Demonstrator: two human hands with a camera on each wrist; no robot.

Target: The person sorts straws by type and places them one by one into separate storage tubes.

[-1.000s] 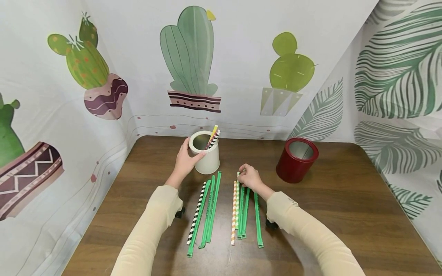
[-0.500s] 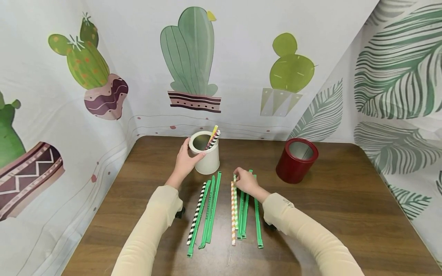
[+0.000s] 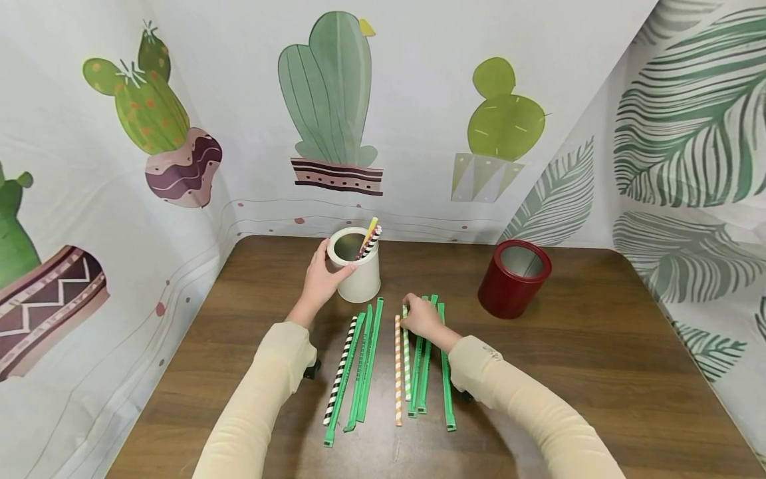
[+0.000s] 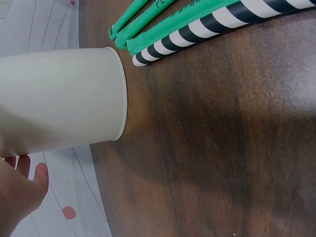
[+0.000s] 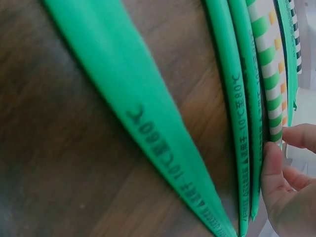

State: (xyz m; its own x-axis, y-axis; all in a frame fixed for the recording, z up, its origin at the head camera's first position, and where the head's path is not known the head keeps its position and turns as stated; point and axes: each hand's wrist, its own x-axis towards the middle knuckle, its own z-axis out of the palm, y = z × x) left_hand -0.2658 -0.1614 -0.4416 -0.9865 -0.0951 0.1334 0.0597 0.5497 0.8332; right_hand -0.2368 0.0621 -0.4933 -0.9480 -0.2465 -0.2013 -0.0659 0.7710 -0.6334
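Note:
My left hand (image 3: pixel 320 279) holds the cream can (image 3: pixel 362 283) at its left side, thumb across the front near the rim. A yellow straw (image 3: pixel 371 229) and black-and-white striped straws (image 3: pixel 374 241) lean out of the can. My right hand (image 3: pixel 423 316) pinches a green-and-white striped paper straw (image 3: pixel 406 366) near its far end, between thumb and forefinger; in the right wrist view, the straw (image 5: pixel 269 81) runs up from the fingertips. Beside it lies an orange-and-white striped straw (image 3: pixel 398 372). Several green-wrapped straws (image 3: pixel 447 386) lie under and right of the hand.
A red can (image 3: pixel 509 289) stands at the back right of the wooden table (image 3: pixel 574 372). Between the arms, left of centre, lie more green-wrapped straws (image 3: pixel 371 362) and a black-and-white straw (image 3: pixel 338 376). A printed cloth (image 3: pixel 419 133) hangs behind the table.
My right hand has moved left, from the tops of the wrapped straws to the green-and-white straw. That straw and the orange-and-white one have shifted left. My left hand stays on the can.

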